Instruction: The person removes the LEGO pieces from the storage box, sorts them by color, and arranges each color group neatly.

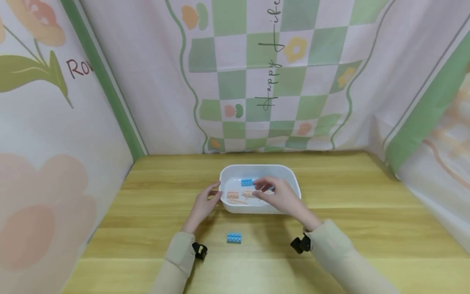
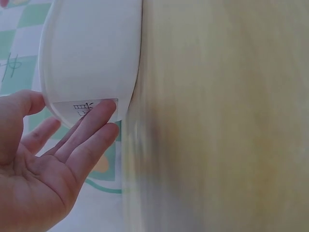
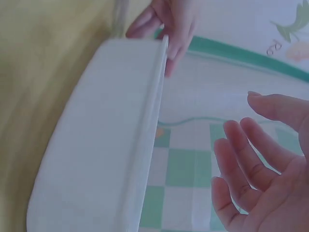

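Observation:
A white plastic bin (image 1: 253, 209) sits on the table with blue and peach toy building bricks inside. At its left end is my left hand (image 1: 203, 204), and the left wrist view shows fairly straight fingers (image 2: 91, 125) against the labelled end wall, the thumb by the rim. Over the bin hovers my right hand (image 1: 280, 198), which the right wrist view shows with parted, slightly bent fingers and nothing held. Inside lie a blue brick (image 1: 247, 182) and a peach brick (image 1: 233, 194); the right hand partly hides others. Another blue brick (image 1: 234, 238) lies on the table in front.
The wooden table (image 1: 158, 179) meets a checkered curtain (image 1: 271, 81) behind the bin. Printed cloth hangs at both sides. Each forearm wears a small black device near the cuff, such as the right wrist device (image 1: 301, 244).

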`<action>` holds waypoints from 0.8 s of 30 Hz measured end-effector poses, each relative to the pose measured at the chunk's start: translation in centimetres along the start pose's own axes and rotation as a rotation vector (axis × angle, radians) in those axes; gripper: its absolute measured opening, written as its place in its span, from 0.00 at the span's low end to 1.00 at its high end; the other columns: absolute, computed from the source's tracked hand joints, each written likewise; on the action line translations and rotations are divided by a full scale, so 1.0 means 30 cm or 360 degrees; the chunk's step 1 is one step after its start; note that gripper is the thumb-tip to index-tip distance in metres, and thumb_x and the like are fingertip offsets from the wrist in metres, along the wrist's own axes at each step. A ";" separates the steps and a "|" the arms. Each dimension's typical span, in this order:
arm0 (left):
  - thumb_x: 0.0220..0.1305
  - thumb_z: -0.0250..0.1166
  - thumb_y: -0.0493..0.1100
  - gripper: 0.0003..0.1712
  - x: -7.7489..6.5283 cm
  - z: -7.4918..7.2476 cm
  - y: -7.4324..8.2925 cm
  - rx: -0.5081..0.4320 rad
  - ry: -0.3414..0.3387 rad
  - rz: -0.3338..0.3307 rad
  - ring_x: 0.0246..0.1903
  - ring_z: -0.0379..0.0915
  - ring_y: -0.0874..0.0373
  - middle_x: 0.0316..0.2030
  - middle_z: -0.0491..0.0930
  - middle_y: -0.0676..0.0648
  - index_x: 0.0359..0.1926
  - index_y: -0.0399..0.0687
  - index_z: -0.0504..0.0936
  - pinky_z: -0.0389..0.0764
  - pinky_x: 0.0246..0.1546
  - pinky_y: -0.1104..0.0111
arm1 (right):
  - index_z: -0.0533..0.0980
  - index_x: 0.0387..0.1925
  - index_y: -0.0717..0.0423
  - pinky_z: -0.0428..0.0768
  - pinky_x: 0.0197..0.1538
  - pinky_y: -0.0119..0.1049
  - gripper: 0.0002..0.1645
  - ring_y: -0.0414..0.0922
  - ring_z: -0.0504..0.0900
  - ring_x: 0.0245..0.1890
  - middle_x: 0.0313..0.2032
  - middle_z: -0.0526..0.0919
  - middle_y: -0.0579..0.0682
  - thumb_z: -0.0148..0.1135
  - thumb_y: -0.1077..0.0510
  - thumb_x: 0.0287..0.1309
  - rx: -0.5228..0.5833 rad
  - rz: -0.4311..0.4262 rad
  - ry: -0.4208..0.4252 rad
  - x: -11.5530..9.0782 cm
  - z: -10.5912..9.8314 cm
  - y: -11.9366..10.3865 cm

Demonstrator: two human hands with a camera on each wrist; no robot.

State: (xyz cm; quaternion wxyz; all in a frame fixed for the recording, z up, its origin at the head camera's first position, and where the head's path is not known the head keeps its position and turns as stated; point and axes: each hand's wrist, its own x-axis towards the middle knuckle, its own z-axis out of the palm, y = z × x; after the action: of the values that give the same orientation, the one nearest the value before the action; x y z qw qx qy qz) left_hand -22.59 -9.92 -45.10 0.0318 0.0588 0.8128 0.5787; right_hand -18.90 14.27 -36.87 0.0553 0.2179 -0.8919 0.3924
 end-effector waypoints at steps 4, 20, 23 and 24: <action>0.67 0.57 0.42 0.25 -0.003 -0.004 0.000 0.0006 0.0003 0.0017 0.41 0.81 0.46 0.50 0.78 0.34 0.64 0.45 0.69 0.84 0.42 0.62 | 0.78 0.47 0.57 0.81 0.38 0.33 0.16 0.45 0.81 0.38 0.41 0.84 0.52 0.64 0.56 0.57 0.0012 0.0028 -0.0001 0.035 -0.015 0.027; 0.67 0.57 0.41 0.25 -0.007 0.006 0.001 -0.0001 0.0008 0.0037 0.40 0.81 0.46 0.49 0.78 0.33 0.64 0.44 0.69 0.84 0.41 0.62 | 0.76 0.48 0.66 0.81 0.45 0.44 0.18 0.53 0.80 0.41 0.43 0.82 0.61 0.63 0.60 0.57 0.0000 0.0187 -0.0101 0.139 0.010 0.124; 0.67 0.57 0.40 0.25 -0.009 0.003 0.001 -0.0013 0.0011 0.0033 0.40 0.81 0.44 0.49 0.78 0.32 0.64 0.43 0.68 0.84 0.42 0.60 | 0.76 0.48 0.65 0.81 0.45 0.44 0.19 0.52 0.79 0.41 0.44 0.82 0.61 0.63 0.60 0.56 -0.0022 0.0228 -0.0130 0.160 0.021 0.135; 0.67 0.57 0.40 0.25 -0.009 0.002 0.001 -0.0013 0.0012 0.0027 0.40 0.81 0.43 0.49 0.78 0.32 0.64 0.43 0.68 0.84 0.42 0.60 | 0.76 0.48 0.65 0.81 0.45 0.44 0.19 0.52 0.79 0.41 0.44 0.82 0.60 0.63 0.60 0.56 -0.0035 0.0240 -0.0143 0.167 0.026 0.140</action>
State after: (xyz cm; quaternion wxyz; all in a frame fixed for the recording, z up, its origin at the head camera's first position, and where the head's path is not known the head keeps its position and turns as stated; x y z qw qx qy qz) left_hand -22.32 -9.88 -45.10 0.0240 0.0634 0.8100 0.5825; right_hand -25.16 14.49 -38.89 -0.0122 0.1670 -0.9116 0.3753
